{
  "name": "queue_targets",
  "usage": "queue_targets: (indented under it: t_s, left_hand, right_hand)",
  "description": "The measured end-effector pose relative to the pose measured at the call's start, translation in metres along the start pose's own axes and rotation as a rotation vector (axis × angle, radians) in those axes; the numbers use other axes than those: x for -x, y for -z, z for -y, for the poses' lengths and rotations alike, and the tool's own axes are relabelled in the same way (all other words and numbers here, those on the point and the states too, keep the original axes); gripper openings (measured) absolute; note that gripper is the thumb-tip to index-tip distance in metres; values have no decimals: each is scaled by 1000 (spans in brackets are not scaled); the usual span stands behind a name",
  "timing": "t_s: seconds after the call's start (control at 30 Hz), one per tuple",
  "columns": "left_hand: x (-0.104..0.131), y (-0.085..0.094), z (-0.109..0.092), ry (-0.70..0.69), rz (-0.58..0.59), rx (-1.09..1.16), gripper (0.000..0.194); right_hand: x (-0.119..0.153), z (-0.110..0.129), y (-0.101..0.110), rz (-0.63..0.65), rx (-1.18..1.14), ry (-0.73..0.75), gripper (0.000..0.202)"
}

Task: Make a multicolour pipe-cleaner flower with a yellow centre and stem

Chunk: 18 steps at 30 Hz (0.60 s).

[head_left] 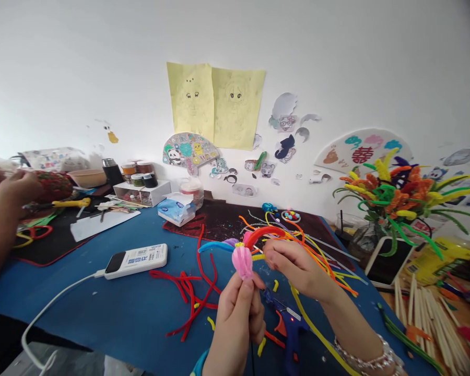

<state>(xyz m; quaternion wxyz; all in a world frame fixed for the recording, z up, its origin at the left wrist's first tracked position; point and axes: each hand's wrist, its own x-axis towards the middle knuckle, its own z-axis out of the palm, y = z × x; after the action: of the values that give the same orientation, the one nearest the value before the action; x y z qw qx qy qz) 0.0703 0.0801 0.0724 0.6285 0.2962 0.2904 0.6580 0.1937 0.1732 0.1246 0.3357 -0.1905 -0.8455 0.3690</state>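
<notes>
My left hand (241, 308) is closed on a pink pipe-cleaner petal (243, 262), part of a flower with a yellow centre, a blue strand (215, 245), a purple piece and a red loop (264, 232). To the right of the flower is my right hand (292, 263), its fingers pinched together near the red loop; what lies between the fingertips is too small to tell. Below it a blue glue gun (292, 324) rests on the table with a small red light lit. Loose red pipe cleaners (188, 297) lie left of my left hand.
A power bank (137, 260) with a white cable lies on the blue table (113, 313). Tissues (176, 209) stand behind. At right are a vase of pipe-cleaner flowers (362, 240), a phone (389, 261) and wooden sticks (426, 313). Another person's hand (15, 190) is at far left.
</notes>
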Motion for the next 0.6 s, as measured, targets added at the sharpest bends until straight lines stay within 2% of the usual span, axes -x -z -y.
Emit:
queue_targets:
  t_s: [0.23, 0.43, 0.6]
  left_hand:
    - [0, 2, 4, 7, -11, 28, 38]
    - [-1, 2, 2, 17, 15, 48, 37]
    - [-3, 1, -1, 45, -3, 10, 39]
  right_hand:
    - [-2, -2, -8, -23, 96, -57, 43]
    - [-5, -3, -10, -30, 118, -54, 47]
    - [-6, -3, -13, -88, 175, -43, 47]
